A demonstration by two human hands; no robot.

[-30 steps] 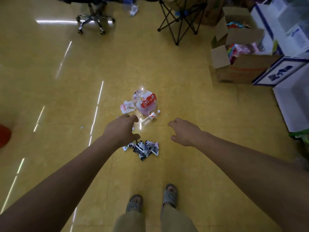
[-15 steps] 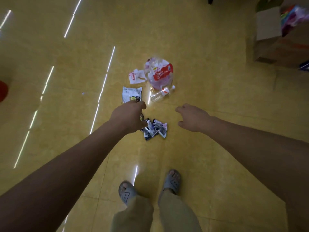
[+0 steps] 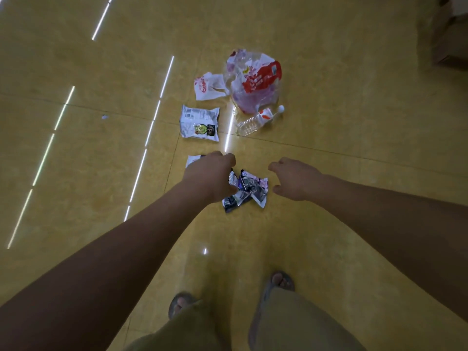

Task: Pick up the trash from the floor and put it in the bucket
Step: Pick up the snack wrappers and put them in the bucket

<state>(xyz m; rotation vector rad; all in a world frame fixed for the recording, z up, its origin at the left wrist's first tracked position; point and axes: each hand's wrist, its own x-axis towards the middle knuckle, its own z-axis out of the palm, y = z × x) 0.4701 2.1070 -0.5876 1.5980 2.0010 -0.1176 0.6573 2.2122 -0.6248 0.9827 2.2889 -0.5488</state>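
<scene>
Glossy yellow floor holds the crumpled dark wrappers between a loosely spread, empty right hand and a curled left hand, its grip unreadable. Slick pieces could slip from one grab.

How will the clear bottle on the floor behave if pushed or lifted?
The clear bottle lies on its side, so a push would probably roll it. It looks empty, so likely light. Its thin ribbed wall may dent under a firm hold.
</scene>
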